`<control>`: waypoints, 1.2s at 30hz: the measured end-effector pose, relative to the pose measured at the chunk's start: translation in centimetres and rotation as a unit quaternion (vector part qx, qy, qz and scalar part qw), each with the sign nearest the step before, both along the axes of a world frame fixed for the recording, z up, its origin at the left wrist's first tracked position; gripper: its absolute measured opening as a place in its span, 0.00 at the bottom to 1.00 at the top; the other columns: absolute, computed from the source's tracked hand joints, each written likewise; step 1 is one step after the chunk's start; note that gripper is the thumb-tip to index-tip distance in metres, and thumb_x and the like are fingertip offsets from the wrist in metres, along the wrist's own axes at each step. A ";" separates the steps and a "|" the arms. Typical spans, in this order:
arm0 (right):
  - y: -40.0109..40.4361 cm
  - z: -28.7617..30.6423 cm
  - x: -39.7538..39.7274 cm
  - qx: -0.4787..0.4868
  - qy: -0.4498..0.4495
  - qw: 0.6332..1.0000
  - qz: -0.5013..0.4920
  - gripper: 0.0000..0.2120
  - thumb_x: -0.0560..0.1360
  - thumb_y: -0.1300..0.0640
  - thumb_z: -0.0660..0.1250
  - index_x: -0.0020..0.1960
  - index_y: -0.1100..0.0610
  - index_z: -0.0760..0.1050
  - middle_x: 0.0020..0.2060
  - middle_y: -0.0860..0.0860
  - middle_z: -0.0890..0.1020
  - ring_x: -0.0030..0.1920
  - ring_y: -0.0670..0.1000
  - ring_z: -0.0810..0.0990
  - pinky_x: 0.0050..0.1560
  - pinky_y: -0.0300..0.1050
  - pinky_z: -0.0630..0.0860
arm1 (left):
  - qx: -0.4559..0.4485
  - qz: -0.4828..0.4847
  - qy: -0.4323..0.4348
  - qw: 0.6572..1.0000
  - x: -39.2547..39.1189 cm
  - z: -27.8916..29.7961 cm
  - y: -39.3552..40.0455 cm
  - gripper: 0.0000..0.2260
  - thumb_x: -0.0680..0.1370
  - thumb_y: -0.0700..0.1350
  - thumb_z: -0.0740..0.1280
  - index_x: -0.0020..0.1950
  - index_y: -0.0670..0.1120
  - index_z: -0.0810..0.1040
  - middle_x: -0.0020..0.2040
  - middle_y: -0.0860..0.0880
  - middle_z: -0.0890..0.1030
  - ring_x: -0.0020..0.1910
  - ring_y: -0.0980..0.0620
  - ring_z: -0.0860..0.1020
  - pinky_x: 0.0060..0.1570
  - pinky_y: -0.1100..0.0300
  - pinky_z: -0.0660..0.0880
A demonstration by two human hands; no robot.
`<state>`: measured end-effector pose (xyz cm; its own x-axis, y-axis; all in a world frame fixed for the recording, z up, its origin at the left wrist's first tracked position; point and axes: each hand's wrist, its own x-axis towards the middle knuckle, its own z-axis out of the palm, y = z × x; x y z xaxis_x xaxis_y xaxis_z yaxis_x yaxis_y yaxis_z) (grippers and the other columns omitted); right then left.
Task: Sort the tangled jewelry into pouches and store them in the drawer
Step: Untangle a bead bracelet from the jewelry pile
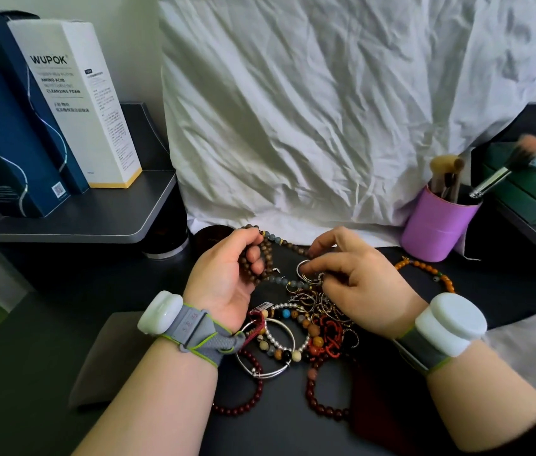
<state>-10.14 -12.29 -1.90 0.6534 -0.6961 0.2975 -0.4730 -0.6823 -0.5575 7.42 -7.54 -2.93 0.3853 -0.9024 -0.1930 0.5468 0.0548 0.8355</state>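
Observation:
A tangled heap of jewelry [306, 324] lies on the dark table: bead bracelets, silver bangles, small rings and a red cord. My left hand [227, 278] is closed around a long strand of brown wooden beads [265, 255] that trails toward the heap. My right hand [355, 281] pinches a silver ring [306, 273] at the top of the pile. A dark red bead bracelet [243, 399] lies at the front. An orange bead bracelet [431, 274] sits apart at the right. A grey pouch [102, 357] lies flat under my left forearm, and a pale pouch [529, 350] lies at the right.
A purple cup [437, 225] of makeup brushes stands at the right, next to a green box [529, 192]. A grey shelf [95, 218] at the left holds white and blue cartons. Crumpled white cloth [326, 110] hangs behind. A dark jar [164, 238] stands under the shelf.

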 end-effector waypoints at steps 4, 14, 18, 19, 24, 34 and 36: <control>0.2 0.3 -0.1 0.030 0.060 0.997 0.028 0.12 0.70 0.63 0.63 0.40 0.51 0.83 0.52 0.43 0.72 0.42 0.38 0.73 0.43 0.24 0.63 | 0.006 -0.007 0.022 1.000 -0.1 -0.2 -0.2 0.10 0.76 0.44 0.65 0.35 0.47 0.74 0.24 0.53 0.68 0.22 0.57 0.66 0.35 0.61 0.64; 1.3 1.0 -0.1 0.062 -0.118 0.984 0.117 0.09 0.66 0.64 0.60 0.31 0.58 0.77 0.54 0.49 0.75 0.52 0.47 0.76 0.53 0.40 0.69 | 0.028 -0.017 0.060 0.998 0.1 -0.6 -0.4 0.12 0.78 0.48 0.64 0.35 0.47 0.73 0.22 0.54 0.65 0.20 0.57 0.64 0.36 0.59 0.65; 1.4 1.3 0.0 -0.019 -0.167 0.972 0.163 0.14 0.69 0.59 0.63 0.27 0.62 0.74 0.47 0.54 0.80 0.55 0.55 0.75 0.57 0.48 0.69 | 0.034 -0.032 0.067 0.997 -0.1 -0.5 -0.3 0.11 0.78 0.48 0.63 0.37 0.46 0.73 0.23 0.54 0.65 0.20 0.57 0.64 0.36 0.59 0.64; 1.4 1.3 0.1 -0.021 -0.180 0.968 0.175 0.15 0.69 0.58 0.63 0.26 0.62 0.73 0.42 0.54 0.81 0.55 0.56 0.75 0.58 0.49 0.70 | 0.035 -0.033 0.066 0.997 -0.1 -0.5 -0.3 0.12 0.78 0.48 0.63 0.37 0.46 0.72 0.23 0.54 0.65 0.20 0.57 0.64 0.36 0.59 0.63; 1.4 0.5 0.4 0.085 -0.235 0.950 0.185 0.15 0.70 0.59 0.65 0.26 0.58 0.68 0.28 0.50 0.73 0.36 0.56 0.75 0.53 0.52 0.73 | 0.029 -0.035 0.078 0.996 -0.2 -0.4 -0.2 0.12 0.79 0.48 0.63 0.36 0.46 0.72 0.23 0.54 0.64 0.20 0.56 0.63 0.35 0.60 0.61; 1.2 0.2 1.5 0.432 -0.412 0.799 0.072 0.12 0.71 0.56 0.64 0.42 0.64 0.80 0.25 0.52 0.72 0.25 0.48 0.65 0.26 0.36 0.62 | -0.035 -0.049 -0.028 0.998 -1.3 -0.1 0.2 0.13 0.78 0.48 0.64 0.34 0.45 0.75 0.24 0.51 0.68 0.24 0.54 0.67 0.28 0.65 0.67; 1.1 0.1 1.6 0.438 -0.423 0.791 0.062 0.12 0.72 0.60 0.60 0.44 0.65 0.80 0.29 0.54 0.76 0.25 0.48 0.66 0.26 0.36 0.64 | -0.061 -0.054 -0.070 0.994 -1.7 -0.1 0.4 0.11 0.74 0.47 0.66 0.34 0.44 0.77 0.25 0.49 0.71 0.25 0.53 0.70 0.29 0.65 0.69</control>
<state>-8.53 -11.23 -1.80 0.5585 -0.8229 0.1046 0.3619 0.1283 -0.9233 5.72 -7.12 -3.07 0.2997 -0.9535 -0.0313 0.4343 0.1071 0.8944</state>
